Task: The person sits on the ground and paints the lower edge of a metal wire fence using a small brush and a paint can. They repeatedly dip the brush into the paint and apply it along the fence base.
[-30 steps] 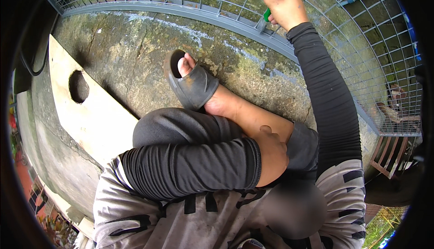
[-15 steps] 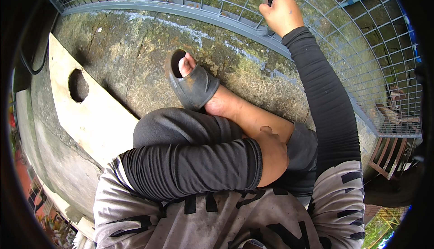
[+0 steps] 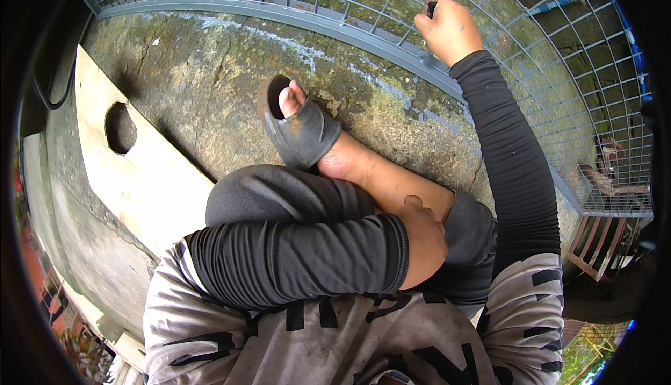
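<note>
Gripping a handle | right hand curled around it | black end showing at thumb side

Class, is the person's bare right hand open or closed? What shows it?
Closed: the right hand curls around a black-ended tool handle, its end showing beside the thumb; the grip hides most of the handle.

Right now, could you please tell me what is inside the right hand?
The end of a black handle pokes out of the right hand. The hand covers the part it grips, so that part cannot be seen.
</note>
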A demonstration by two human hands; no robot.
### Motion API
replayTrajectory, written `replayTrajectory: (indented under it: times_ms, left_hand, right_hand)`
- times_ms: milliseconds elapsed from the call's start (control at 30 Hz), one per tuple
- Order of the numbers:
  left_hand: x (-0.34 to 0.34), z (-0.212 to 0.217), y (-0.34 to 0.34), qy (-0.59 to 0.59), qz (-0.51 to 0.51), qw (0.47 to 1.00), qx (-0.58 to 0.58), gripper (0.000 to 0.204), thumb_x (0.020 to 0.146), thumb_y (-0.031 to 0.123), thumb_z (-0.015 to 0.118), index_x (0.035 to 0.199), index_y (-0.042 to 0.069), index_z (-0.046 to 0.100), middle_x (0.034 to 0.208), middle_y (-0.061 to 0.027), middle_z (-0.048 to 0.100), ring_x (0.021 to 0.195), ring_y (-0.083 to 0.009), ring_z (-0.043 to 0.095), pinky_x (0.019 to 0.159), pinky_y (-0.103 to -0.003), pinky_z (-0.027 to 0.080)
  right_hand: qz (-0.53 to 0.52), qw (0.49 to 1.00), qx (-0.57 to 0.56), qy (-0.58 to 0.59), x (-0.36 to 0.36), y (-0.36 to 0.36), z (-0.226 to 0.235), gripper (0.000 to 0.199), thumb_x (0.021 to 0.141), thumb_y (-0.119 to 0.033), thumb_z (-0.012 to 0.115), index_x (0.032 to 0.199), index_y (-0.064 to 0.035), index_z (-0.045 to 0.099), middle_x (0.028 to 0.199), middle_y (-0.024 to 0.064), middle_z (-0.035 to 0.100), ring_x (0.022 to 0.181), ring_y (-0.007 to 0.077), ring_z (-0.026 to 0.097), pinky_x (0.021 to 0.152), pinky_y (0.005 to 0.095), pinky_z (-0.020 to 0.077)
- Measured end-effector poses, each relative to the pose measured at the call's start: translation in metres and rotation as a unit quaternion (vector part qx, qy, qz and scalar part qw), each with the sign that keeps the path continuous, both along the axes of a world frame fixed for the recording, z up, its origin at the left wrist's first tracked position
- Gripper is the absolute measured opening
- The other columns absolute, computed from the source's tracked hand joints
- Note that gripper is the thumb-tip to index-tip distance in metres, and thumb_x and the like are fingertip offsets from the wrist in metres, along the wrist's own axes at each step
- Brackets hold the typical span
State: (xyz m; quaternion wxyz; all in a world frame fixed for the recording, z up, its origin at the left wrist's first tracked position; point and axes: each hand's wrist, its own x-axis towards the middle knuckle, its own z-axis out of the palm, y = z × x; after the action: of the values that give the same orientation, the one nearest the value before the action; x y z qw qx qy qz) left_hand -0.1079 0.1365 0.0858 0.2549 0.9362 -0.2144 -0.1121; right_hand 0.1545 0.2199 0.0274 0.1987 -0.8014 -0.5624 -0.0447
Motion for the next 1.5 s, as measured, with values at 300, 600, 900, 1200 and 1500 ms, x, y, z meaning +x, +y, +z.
replayTrajectory:
  times_ms: [300, 600, 900, 1200, 1500]
  left_hand:
    - [0.000, 0.001, 0.000, -0.003, -0.005, 1.000, 0.021, 0.024, 0.078, 0.024, 0.062, 0.094, 0.007, 0.070, 0.091, -0.0059, 0.066, 0.086, -0.0219, 0.064, 0.075, -0.039, 0.049]
    - [-0.001, -0.003, 0.000, -0.003, -0.004, 1.000, 0.001, 0.024, 0.079, 0.024, 0.062, 0.094, 0.008, 0.070, 0.091, -0.0059, 0.065, 0.086, -0.0220, 0.063, 0.074, -0.039, 0.047]
    - [0.001, 0.000, 0.002, 0.004, -0.007, 1.000, -0.005, 0.023, 0.079, 0.024, 0.062, 0.094, 0.008, 0.070, 0.093, -0.0059, 0.066, 0.088, -0.0221, 0.064, 0.074, -0.039, 0.047]
    - [0.000, -0.002, 0.001, -0.001, -0.023, 1.000, 0.000, 0.026, 0.077, 0.025, 0.063, 0.094, 0.006, 0.069, 0.091, -0.0067, 0.066, 0.086, -0.0227, 0.064, 0.073, -0.040, 0.048]
    - [0.000, 0.002, 0.001, 0.016, -0.011, 1.000, 0.009, 0.026, 0.078, 0.024, 0.062, 0.097, 0.008, 0.070, 0.093, -0.0059, 0.066, 0.088, -0.0224, 0.063, 0.073, -0.039, 0.047]
  right_hand:
    - [-0.004, 0.996, 0.002, 0.094, 0.001, 0.018, -0.010, 0.027, 0.081, -0.025, 0.060, 0.091, -0.0003, 0.062, 0.079, 0.0236, 0.065, 0.076, 0.0414, 0.064, 0.072, 0.0489, 0.0522]
    - [0.025, 0.998, -0.002, 0.049, 0.006, 0.013, -0.010, 0.014, 0.084, -0.018, 0.058, 0.086, -0.0044, 0.056, 0.056, 0.0115, 0.058, 0.049, 0.0213, 0.063, 0.051, 0.0372, 0.0497]
    - [0.030, 0.999, 0.013, 0.012, 0.001, 0.019, -0.012, 0.020, 0.081, -0.021, 0.058, 0.087, -0.0013, 0.057, 0.068, 0.0210, 0.061, 0.062, 0.0357, 0.063, 0.062, 0.0448, 0.0501]
    - [0.018, 1.000, 0.004, 0.012, -0.004, 0.015, 0.007, 0.023, 0.079, -0.022, 0.059, 0.088, -0.0009, 0.058, 0.075, 0.0245, 0.062, 0.073, 0.0429, 0.061, 0.069, 0.0492, 0.0486]
    - [0.007, 1.000, -0.008, 0.006, 0.001, 0.013, -0.001, 0.021, 0.078, -0.022, 0.060, 0.085, -0.0022, 0.057, 0.073, 0.0224, 0.062, 0.071, 0.0412, 0.061, 0.065, 0.0465, 0.0484]
